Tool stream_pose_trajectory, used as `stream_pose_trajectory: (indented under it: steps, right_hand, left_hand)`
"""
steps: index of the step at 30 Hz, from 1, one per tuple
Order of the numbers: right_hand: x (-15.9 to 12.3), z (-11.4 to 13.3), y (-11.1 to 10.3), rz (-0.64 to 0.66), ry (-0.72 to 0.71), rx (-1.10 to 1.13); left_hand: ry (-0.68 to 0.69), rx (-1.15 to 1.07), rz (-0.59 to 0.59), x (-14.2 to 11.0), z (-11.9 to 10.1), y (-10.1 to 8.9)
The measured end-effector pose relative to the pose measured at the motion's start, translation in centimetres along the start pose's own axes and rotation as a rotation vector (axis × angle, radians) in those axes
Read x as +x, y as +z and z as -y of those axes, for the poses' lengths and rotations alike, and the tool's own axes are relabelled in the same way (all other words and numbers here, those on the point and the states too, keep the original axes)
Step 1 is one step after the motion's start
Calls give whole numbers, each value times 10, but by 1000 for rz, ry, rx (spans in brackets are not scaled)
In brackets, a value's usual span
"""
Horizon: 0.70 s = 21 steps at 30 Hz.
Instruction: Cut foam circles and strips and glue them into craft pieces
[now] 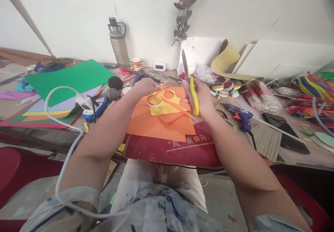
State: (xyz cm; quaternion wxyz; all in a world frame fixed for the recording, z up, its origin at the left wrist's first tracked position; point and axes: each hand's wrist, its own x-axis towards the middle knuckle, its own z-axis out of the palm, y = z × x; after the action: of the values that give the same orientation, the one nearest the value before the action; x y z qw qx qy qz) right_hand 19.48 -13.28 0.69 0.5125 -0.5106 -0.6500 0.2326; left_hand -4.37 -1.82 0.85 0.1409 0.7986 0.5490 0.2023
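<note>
My right hand point(202, 94) is wrapped round yellow-handled scissors point(193, 98), whose blades point up and away from me. Near the orange paper strips point(180, 106), my left hand point(146, 86) is closed with its fingers curled. What it pinches, if anything, I cannot make out. Below the hands lies a yellow paper sheet point(156, 110) with a round hole cut in it. A white-and-red paper ring point(154, 105) rests on the yellow sheet's left part. Larger orange paper point(156, 129) lies underneath, on a dark red board point(148, 153).
Green paper point(70, 77) tops a stack of coloured sheets on the left, beside a blue device point(96, 109) and white cable point(68, 152). A bottle point(119, 47) stands behind. On the right lie a blue glue gun point(244, 118), a phone point(283, 127) and bagged craft materials point(262, 96).
</note>
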Motion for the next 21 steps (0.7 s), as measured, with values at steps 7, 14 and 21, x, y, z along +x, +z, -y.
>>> stream_pose_trajectory:
  steps: [7, 14, 21]
  right_hand:
    - [-3, -3, 6, 115, -27, -36]
    - [-3, -3, 14, 30, 122, 243]
    - [8, -27, 21, -60, -77, 292]
  left_hand:
    - [-52, 95, 39, -1, -8, 7]
    - [-40, -351, -156, -4, -19, 3]
    - [201, -828, -157, -16, -53, 22]
